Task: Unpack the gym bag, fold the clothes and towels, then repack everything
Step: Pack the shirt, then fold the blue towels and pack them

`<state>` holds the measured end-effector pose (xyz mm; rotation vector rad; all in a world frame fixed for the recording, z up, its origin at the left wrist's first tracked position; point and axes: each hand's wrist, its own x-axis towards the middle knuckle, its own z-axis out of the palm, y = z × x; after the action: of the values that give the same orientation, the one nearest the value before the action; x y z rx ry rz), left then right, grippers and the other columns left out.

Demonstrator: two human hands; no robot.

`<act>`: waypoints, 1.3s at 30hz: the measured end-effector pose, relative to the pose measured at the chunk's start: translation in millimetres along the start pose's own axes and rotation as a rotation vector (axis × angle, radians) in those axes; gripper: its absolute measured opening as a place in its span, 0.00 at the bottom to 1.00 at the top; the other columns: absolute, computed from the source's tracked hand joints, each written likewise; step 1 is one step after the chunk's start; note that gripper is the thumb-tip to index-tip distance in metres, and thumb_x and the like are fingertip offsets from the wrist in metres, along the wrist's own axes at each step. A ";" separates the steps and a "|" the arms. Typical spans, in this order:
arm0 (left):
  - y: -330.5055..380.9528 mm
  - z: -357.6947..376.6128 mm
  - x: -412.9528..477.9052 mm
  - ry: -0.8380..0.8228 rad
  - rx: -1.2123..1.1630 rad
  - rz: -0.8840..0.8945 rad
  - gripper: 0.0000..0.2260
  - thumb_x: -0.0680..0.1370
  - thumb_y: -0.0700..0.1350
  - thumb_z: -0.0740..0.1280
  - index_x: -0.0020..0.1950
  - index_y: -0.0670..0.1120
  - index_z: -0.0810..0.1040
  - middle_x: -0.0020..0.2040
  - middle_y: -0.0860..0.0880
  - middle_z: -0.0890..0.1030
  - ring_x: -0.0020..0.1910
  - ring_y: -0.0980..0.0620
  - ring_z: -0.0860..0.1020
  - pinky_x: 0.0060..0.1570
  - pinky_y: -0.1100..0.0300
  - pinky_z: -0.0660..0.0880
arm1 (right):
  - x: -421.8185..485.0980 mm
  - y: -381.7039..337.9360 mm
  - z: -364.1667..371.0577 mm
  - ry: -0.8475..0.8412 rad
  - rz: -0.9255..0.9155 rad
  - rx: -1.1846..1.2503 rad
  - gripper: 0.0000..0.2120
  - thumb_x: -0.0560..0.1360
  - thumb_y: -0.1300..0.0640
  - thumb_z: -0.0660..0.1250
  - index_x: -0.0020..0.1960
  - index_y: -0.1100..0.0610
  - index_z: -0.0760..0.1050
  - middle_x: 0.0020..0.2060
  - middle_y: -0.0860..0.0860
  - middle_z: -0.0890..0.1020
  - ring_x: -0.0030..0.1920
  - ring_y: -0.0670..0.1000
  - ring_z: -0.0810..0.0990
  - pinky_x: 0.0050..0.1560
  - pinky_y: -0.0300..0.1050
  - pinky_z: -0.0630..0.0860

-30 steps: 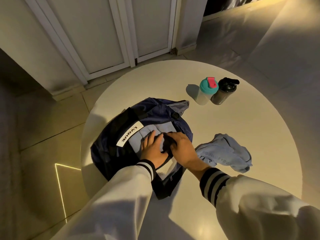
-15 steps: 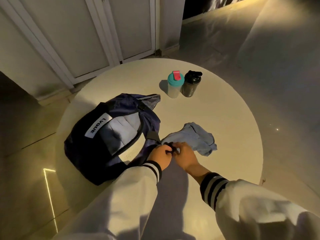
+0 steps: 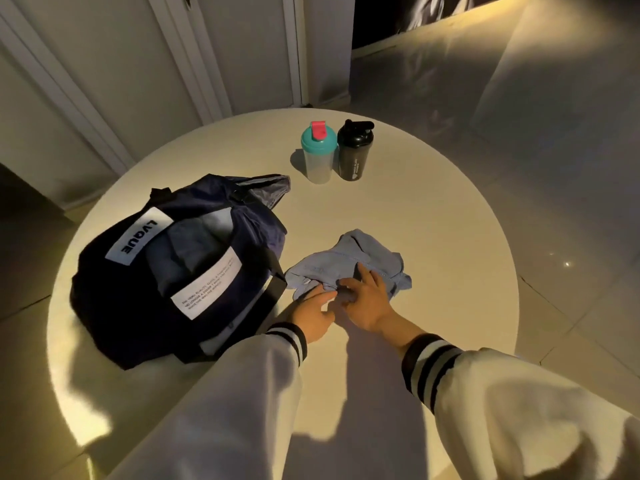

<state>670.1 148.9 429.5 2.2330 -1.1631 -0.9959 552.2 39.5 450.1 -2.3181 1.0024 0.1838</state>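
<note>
A dark navy gym bag (image 3: 138, 289) with a white LVQUE label lies open on the left of the round white table (image 3: 450, 220); pale blue fabric (image 3: 194, 247) shows inside it. A crumpled light blue cloth (image 3: 356, 258) lies right of the bag. My right hand (image 3: 369, 299) rests with spread fingers on the cloth's near edge, over a small dark item (image 3: 346, 295) that is mostly hidden. My left hand (image 3: 313, 315) reaches with straight fingers to the same edge and touches it.
Two shaker bottles stand together at the back of the table: a clear one with a teal lid (image 3: 318, 157) and a black one (image 3: 354, 152). White cabinet doors (image 3: 225, 53) rise behind the table. Tiled floor (image 3: 571, 202) surrounds it.
Both hands left the bag's opening with a small dark item and moved right to the blue cloth. Their fingers, bunched together half a second ago, are now spread on the cloth.
</note>
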 end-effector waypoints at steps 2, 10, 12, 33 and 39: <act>-16.8 17.5 -3.3 0.128 0.011 0.091 0.22 0.80 0.39 0.67 0.75 0.49 0.72 0.78 0.49 0.66 0.78 0.50 0.62 0.76 0.56 0.59 | 1.5 10.1 17.0 0.024 0.016 -0.028 0.22 0.80 0.53 0.62 0.74 0.48 0.69 0.80 0.54 0.53 0.78 0.62 0.49 0.78 0.54 0.49; -51.7 62.0 -17.3 0.539 -0.200 0.224 0.18 0.82 0.42 0.62 0.73 0.50 0.73 0.61 0.51 0.80 0.61 0.54 0.76 0.62 0.54 0.75 | -23.8 11.2 99.2 0.656 -0.159 0.293 0.18 0.69 0.64 0.63 0.56 0.58 0.83 0.54 0.54 0.84 0.57 0.55 0.78 0.62 0.47 0.71; -53.6 65.9 -20.5 0.589 -0.251 0.198 0.18 0.83 0.45 0.61 0.73 0.53 0.72 0.56 0.51 0.80 0.56 0.53 0.76 0.58 0.55 0.75 | -32.2 13.2 110.5 0.668 -0.175 0.354 0.17 0.72 0.62 0.60 0.55 0.58 0.83 0.54 0.53 0.83 0.57 0.53 0.77 0.62 0.43 0.70; -93.8 134.8 -200.0 0.994 -0.461 0.241 0.08 0.83 0.58 0.58 0.59 0.60 0.72 0.62 0.57 0.70 0.55 0.52 0.76 0.58 0.49 0.77 | -184.1 11.7 189.9 0.695 -0.484 0.416 0.14 0.81 0.52 0.63 0.66 0.47 0.68 0.68 0.46 0.65 0.66 0.47 0.67 0.66 0.43 0.72; -108.8 135.9 -240.0 0.869 -0.744 0.188 0.13 0.83 0.63 0.55 0.52 0.59 0.75 0.51 0.52 0.82 0.51 0.51 0.82 0.56 0.44 0.81 | -200.6 4.2 202.5 0.479 -0.613 0.195 0.30 0.76 0.40 0.64 0.75 0.41 0.59 0.68 0.44 0.72 0.62 0.47 0.73 0.62 0.48 0.76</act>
<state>530.0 402.4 366.3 1.5985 -0.4687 -0.2220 429.2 278.0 353.7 -2.4105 0.4367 -0.7068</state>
